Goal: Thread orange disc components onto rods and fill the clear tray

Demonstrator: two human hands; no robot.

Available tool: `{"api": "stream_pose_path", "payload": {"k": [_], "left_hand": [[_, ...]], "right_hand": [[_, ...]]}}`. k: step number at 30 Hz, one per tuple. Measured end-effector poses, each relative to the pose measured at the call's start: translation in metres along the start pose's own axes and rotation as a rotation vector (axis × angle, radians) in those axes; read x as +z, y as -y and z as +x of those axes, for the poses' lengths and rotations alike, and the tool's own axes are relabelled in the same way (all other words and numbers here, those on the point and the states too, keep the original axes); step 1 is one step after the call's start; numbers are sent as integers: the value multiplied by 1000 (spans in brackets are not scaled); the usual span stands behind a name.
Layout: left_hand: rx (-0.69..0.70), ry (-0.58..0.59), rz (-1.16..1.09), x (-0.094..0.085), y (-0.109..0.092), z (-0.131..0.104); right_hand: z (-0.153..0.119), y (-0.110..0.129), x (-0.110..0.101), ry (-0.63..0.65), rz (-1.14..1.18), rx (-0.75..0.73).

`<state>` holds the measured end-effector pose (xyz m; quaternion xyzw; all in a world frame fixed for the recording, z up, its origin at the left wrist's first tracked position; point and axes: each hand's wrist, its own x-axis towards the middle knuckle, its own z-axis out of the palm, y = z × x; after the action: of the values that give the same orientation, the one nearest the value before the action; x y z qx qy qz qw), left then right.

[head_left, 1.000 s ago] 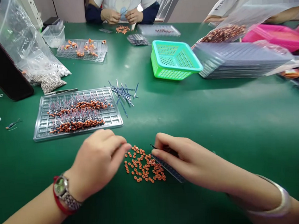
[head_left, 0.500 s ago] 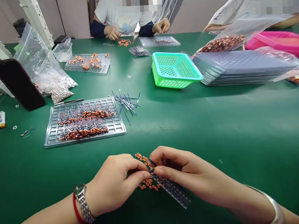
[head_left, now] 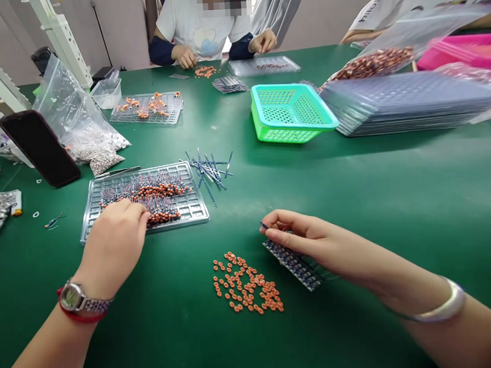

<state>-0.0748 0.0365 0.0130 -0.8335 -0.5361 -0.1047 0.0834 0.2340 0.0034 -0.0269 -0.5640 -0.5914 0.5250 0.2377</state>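
Clamping the board (head_left: 293,264) right of centre, the right hand (head_left: 309,235) has its edge: probably light, stiff, best held there! Left hand (head_left: 114,243) fingers? Hidden, can't tell.

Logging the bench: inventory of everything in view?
rings: many, orange, front centre
sheet: one, blue and white, in right hand
near tray: one, clear, left
wired parts: many, orange-tipped, on near tray
strips: many, blue, beside near tray
phone: one, black, left
far tray: one, clear, left
basket: one, green, far centre
tray stack: one, clear, right
container: one, pink, far right
bags: several, clear, both sides
table: one, green, below
people: two, white tops, across
left hand: one, at wired parts
right hand: one, holding sheet
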Motion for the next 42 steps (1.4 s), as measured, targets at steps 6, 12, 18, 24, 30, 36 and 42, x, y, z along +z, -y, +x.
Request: {"api": "stream_pose_path", "payload": {"k": [6,12,18,24,30,36,42], "left_hand": [[51,-28,86,5,6,1],[84,-87,78,9,8,4],[99,-107,64,13,9,5],[21,-151,-48,12,14,6],[-98,-20,-129,18,17,12],[-101,-54,-167,19,21,13],[-51,-254,-157,14,16,12]], "right_hand": [[1,-1,0,60,24,55],[-3,5,3,129,-24,75],[-5,8,9,98,-197,35],[-3,8,5,109,-285,22],[-5,5,9,130,-289,-49],[-5,9,12,92,-397,-73],[-9,4,5,192,-433,-75]]}}
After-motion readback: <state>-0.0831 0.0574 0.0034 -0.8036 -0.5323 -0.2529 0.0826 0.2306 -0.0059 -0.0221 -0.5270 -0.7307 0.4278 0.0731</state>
